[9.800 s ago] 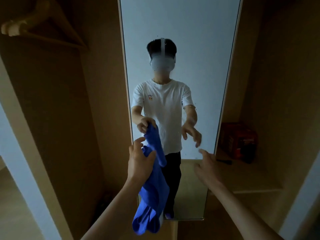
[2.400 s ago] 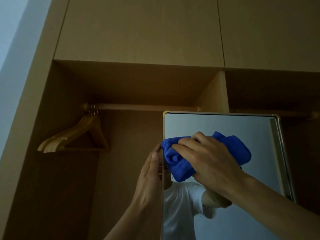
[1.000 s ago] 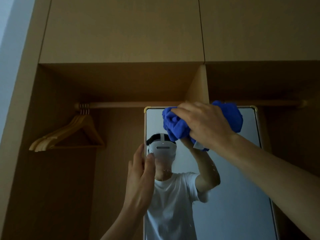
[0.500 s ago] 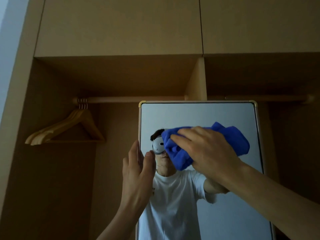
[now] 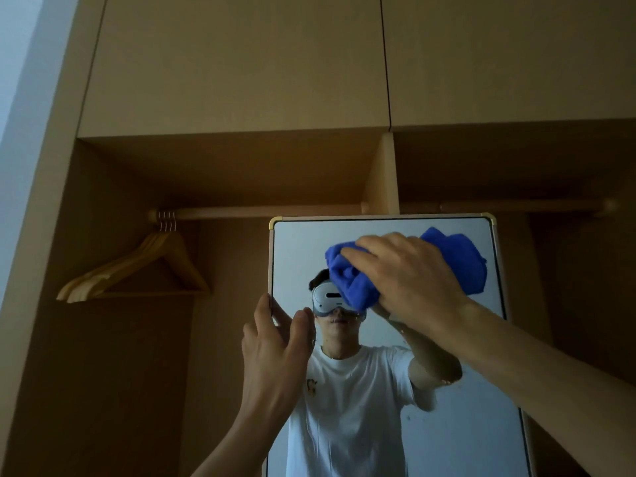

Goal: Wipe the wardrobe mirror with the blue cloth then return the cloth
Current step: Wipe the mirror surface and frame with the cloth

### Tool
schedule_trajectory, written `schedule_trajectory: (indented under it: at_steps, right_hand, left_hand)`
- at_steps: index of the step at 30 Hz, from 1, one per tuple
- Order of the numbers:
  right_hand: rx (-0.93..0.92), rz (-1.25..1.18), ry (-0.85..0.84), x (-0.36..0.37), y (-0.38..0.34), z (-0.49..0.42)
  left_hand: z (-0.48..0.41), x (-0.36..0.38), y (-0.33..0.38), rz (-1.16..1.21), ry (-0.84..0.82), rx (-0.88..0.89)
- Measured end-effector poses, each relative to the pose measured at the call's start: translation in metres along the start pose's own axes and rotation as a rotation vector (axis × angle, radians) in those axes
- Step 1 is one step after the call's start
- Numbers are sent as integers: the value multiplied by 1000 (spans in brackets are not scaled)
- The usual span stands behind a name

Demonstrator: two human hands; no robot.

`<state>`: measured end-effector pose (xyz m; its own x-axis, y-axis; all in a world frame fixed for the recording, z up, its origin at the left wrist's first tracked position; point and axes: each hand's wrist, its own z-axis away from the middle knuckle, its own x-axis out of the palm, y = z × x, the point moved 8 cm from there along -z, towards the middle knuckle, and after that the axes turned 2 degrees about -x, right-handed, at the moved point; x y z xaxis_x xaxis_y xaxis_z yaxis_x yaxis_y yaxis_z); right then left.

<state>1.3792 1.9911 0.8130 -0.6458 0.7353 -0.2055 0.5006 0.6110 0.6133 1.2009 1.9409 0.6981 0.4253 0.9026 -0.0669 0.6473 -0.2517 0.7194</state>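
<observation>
Wooden hangers (image 5: 137, 270) on rail (image 5: 258, 212), far L, well clear. L hand (image 5: 275, 352) at L edge of mirror (image 5: 299, 256): grip wide, fingers near straight, steadying frame. Blue cloth (image 5: 354, 284) bunched vs glass nr top edge, mid to R. R hand (image 5: 409, 280) curled over it, grip full of cloth. Cloth looks soft, light, squashy: palm the wad, tuck loose ends. Glass prob. slick & fragile; press evenly. Only 1 obstacle: L hand.
</observation>
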Motion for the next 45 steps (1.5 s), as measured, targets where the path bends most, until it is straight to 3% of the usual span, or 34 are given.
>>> schedule_trajectory:
  at_steps: [6,13,19,24,45]
  right_hand:
    - [110,62,25,-19,39,-22]
    - [61,-15,-57,-3,27,8]
    - [-9,-124,-1,12,16,50]
    - [-59,-134,-53,27,12,74]
    - [113,75,-68,-24,75,19]
  left_hand:
    - [4,0,-1,-10,19,-13]
    - [11,4,2,-47,37,-4]
    - [20,5,9,-78,69,16]
    - [22,6,16,-98,82,7]
    - [17,12,29,-236,130,21]
